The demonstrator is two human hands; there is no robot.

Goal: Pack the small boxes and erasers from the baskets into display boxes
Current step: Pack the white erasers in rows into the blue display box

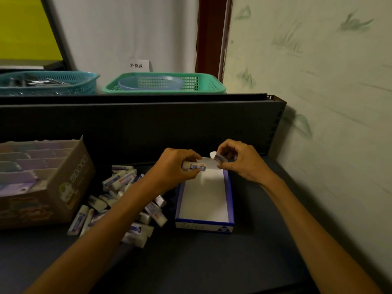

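I see my left hand [177, 164] pinching one eraser [194, 166] and my right hand [239, 161] pinching another eraser [220, 158], both above the far end of the display box [204, 227]; the loose erasers [118, 200] lie left of it.

Two hands [178, 164] [239, 160] each held one eraser [194, 166] [219, 158]; one display box [204, 227], one cardboard carton [70, 183], two baskets [48, 81] [163, 83] stood by.

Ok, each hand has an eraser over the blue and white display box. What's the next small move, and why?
Probably lower the left hand and lay its eraser flat at the far end of the display box. The box floor looks bare, both hands hover over that end, and the right hand pinches a second eraser to set beside it. The loose pile waits at left.
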